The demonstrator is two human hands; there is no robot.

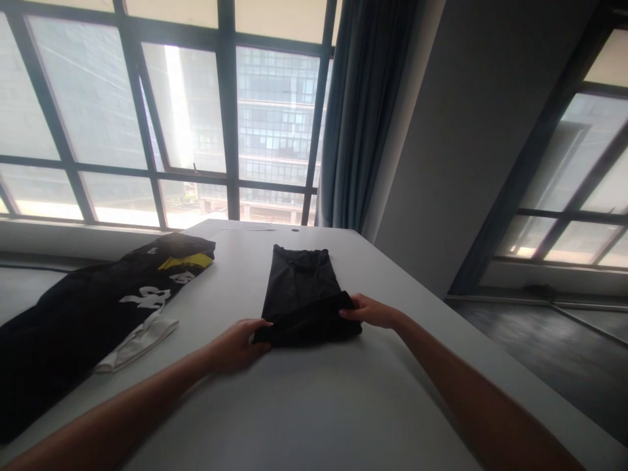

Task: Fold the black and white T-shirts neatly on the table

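A black garment (304, 284), perhaps a shirt, lies on the white table in front of me, narrowed into a long strip. Its near end is turned up over itself in a dark fold. My left hand (240, 343) grips the near left corner, thumb and fingers closed on the cloth. On the other side, my right hand (370, 311) pinches the right edge of the fold. Part of each hand's fingers is hidden by the fabric.
The white table (314, 405) runs toward a large window. At the left lies a black garment with white lettering and a yellow patch (147, 275), with a folded white cloth (140, 341) beside it. A curtain (366, 118) and a grey pillar (471, 131) stand beyond the right edge.
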